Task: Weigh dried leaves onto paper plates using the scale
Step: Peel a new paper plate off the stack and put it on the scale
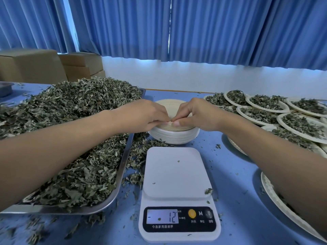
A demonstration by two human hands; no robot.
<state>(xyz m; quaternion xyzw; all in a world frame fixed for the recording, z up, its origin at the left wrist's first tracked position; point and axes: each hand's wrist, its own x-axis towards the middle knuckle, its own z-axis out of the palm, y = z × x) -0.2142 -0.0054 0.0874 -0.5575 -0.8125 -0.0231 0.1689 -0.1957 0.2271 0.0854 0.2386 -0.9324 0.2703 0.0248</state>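
1. Scale [174,174], on the tabletop [235,183] just short of both hands: the platform carries no plate, only crumbs. The display reads minus 12.
2. Stack of paper plates [173,137], directly under the hands: judged light, thin and tightly nested. The top plate [172,105] is best peeled at its near rim, gently, as it would crease.
3. Left hand [145,115] and right hand [198,114]: fingertips meet, pinching that rim; forearms converge.
4. Dried leaves [70,106] are heaped on a tray [122,167] beneath the left forearm; filled plates [265,103] lie right of the right hand.

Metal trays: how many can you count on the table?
2. The large tray, heaped with dried leaves, lies left of the scale; a small tray pokes in at the far left edge of the table. More may be out of view.
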